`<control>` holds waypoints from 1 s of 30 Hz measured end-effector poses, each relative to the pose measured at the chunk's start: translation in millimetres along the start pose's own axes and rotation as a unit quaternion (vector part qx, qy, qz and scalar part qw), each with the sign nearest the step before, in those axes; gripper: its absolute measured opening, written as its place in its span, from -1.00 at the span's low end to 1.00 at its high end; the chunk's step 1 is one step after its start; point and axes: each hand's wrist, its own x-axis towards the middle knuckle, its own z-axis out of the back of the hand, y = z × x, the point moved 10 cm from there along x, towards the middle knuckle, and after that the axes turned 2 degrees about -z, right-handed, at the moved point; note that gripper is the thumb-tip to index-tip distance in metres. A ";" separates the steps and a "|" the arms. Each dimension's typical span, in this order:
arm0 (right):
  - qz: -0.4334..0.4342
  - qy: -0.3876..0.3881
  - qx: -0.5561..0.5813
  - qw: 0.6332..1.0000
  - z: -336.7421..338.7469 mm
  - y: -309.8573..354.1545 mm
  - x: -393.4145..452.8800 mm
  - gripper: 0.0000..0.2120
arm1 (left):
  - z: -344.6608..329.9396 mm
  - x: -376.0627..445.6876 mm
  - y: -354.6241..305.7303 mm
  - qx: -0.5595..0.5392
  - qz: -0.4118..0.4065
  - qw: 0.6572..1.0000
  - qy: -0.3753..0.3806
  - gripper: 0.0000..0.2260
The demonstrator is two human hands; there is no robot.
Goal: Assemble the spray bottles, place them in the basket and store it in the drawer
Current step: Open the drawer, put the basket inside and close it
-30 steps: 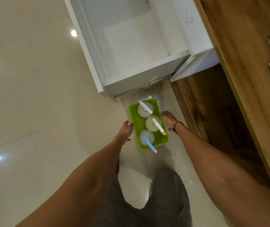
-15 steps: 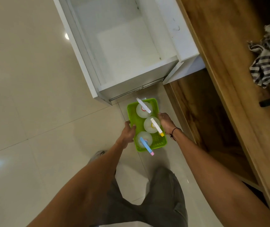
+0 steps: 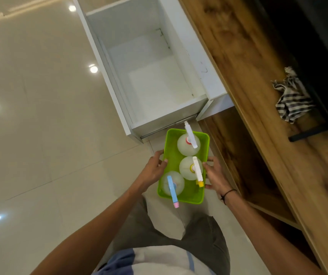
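Head camera is looking down at two hands that are holding a green basket (image 3: 194, 197) by its long sides. The left hand (image 3: 153, 171) is gripping the left rim, with the thumb lying over the edge into the basket and the other fingers curled around the outer wall. The right hand (image 3: 214, 176) is gripping the right rim in the same way, its thumb resting on the edge; a thin dark band (image 3: 227, 194) is sitting on this wrist. Between the two hands, three spray bottles are standing upright in the basket in a row: nearest to the person one with a blue trigger head (image 3: 172, 188), in the middle, just beside the right thumb, one with a white and yellow head (image 3: 197, 170), and beyond the hands one with a white head (image 3: 190, 136). Just beyond the far end of the basket a white drawer (image 3: 119, 80) is standing pulled open. Under the hands a glossy cream tiled floor (image 3: 40, 135) is reflecting ceiling lights. To the right of the right hand a wooden counter (image 3: 248, 66) is running, and a striped cloth (image 3: 292, 100) is lying on it, well apart from the basket.
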 end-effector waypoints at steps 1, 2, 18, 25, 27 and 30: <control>0.027 -0.009 -0.005 1.000 3.3 2.7 -6.0 -0.78 | 5.7 -4.2 -12.0 0.019 -0.024 1.000 0.002 -0.64; 0.053 -0.018 -0.024 0.998 6.6 7.3 -14.1 -0.72 | 12.2 -8.9 -24.4 0.039 -0.044 0.998 0.001 -0.64; 0.103 0.024 0.217 0.970 -27.4 98.1 -93.0 -0.45 | 128.9 3.6 -187.1 0.258 -0.192 0.942 0.101 -0.57; 0.095 0.059 0.304 0.946 -60.0 156.0 -79.2 -0.41 | 169.7 42.1 -249.2 0.315 -0.255 0.904 0.137 -0.58; 0.098 0.059 0.316 0.942 -68.4 173.4 -70.3 -0.42 | 178.9 52.7 -264.5 0.329 -0.279 0.890 0.150 -0.58; 0.099 0.045 0.329 0.938 -77.8 203.9 -62.0 -0.45 | 194.3 65.2 -284.6 0.342 -0.282 0.882 0.161 -0.60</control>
